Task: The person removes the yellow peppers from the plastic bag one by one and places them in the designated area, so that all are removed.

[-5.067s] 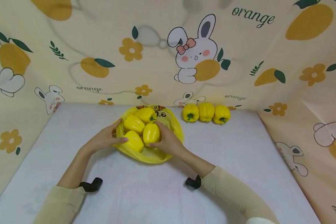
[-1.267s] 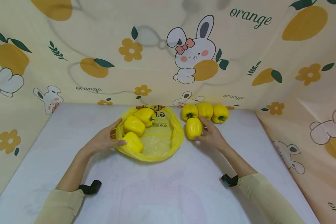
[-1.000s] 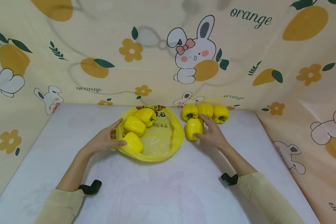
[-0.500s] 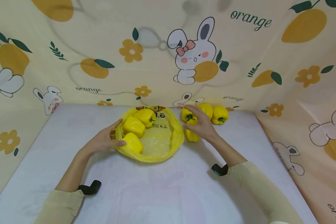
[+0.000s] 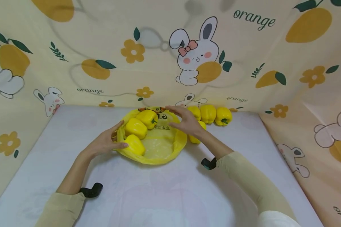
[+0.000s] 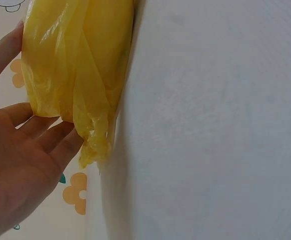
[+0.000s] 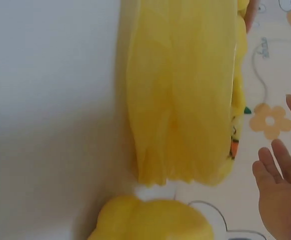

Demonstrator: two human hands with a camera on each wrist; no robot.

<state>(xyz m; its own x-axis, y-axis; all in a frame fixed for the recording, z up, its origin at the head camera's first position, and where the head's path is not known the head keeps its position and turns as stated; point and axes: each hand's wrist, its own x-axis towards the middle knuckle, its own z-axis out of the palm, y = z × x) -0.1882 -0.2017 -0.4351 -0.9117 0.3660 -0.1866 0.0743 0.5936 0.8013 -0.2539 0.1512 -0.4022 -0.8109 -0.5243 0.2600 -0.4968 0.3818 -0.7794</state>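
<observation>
In the head view a yellow plastic bag [image 5: 154, 161], its mouth spread wide, stands on the table with three yellow bell peppers [image 5: 135, 128] at its left side. My left hand [image 5: 103, 141] holds the bag's left edge, thumb over the rim by the nearest pepper. The left wrist view shows those fingers [image 6: 60, 137] against the bag's outer wall [image 6: 80, 60]. Nothing is in my right hand [image 5: 187, 121], which hovers over the bag's right rim with thumb and fingers apart. Behind that hand, a yellow bell pepper [image 5: 194, 139] outside the bag is partly hidden.
Three more yellow bell peppers [image 5: 208, 114] form a row along the table's back edge, right of the bag. A printed cloth wall [image 5: 159, 72] encloses the white table [image 5: 147, 195] at the back and sides.
My right hand took a bell pepper from the bag, set it down in front of the row, let go, and moved left over the bag. My left hand stayed at the bag's edge.
</observation>
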